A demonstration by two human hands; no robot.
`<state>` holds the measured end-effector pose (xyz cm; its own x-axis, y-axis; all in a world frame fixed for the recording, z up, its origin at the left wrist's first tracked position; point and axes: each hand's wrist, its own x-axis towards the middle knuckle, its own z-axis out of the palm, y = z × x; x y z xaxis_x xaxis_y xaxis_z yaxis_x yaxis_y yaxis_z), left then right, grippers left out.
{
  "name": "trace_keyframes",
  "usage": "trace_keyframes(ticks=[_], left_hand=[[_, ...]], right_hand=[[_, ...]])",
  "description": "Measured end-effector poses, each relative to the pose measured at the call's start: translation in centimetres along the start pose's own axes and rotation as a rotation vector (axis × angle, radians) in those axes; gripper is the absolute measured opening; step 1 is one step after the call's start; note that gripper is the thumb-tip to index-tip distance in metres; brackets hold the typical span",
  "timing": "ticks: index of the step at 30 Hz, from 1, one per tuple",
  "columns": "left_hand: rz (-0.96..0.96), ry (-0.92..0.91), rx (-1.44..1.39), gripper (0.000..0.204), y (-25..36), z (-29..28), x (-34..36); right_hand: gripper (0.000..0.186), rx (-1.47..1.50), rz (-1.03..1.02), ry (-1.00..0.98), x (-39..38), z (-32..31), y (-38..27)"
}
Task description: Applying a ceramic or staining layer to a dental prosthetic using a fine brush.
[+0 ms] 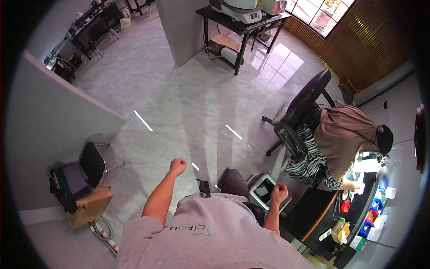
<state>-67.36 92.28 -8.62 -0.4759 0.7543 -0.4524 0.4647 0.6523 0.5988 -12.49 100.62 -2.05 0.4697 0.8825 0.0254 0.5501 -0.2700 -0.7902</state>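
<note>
My left hand (pixel 178 167) is curled into a loose fist over the grey floor, and I see nothing in it. On the other side, my right hand (pixel 280 193) also has its fingers closed, with no object showing. Just beside and partly behind it is a white box-shaped bin or device (pixel 257 199) with a dark top. Whether the right hand touches it I cannot tell; it looks to be above it. One dark-trousered leg (pixel 234 183) of mine is forward.
At right, a co-worker (pixel 345 134) leans over a lit black workbench (pixel 309 204) beside an office chair (pixel 313 92). A black chair (pixel 92 166) and cardboard box (pixel 96 206) stand left. Ahead are a wall end (pixel 183 31) and a black table (pixel 244 29) with machines.
</note>
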Motion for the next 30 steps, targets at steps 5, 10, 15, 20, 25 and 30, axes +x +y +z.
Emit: trace_keyframes(ticks=[5, 10, 15, 20, 25, 30], left_hand=[[0.015, -0.022, -0.176, 0.017, 8.3, -0.5, 11.3], [-0.265, -0.01, -0.304, 0.02, 8.8, 1.3, 16.2], [-0.801, -0.125, -0.417, 0.013, 6.6, 0.4, 18.5], [-0.426, -0.329, -0.091, 0.011, 13.1, -1.1, 25.4], [-0.396, -0.346, 0.044, 0.019, 21.1, -1.7, 39.8], [-0.197, -0.322, 0.365, 0.028, 30.7, -1.7, 59.4]], right_hand=[[0.014, 0.076, -0.035, -0.164, 8.8, 8.8, -7.0], [0.01, 0.115, -0.054, -0.357, 21.3, 16.6, -14.5], [0.011, 0.122, -0.282, -0.378, 34.0, 26.0, -27.4], [0.011, 0.212, -0.401, -0.495, 44.3, 34.0, -39.1], [0.01, 0.189, -0.365, -0.531, 51.4, 40.3, -43.9], [0.013, 0.028, -0.208, -0.51, 57.7, 43.7, -41.8]])
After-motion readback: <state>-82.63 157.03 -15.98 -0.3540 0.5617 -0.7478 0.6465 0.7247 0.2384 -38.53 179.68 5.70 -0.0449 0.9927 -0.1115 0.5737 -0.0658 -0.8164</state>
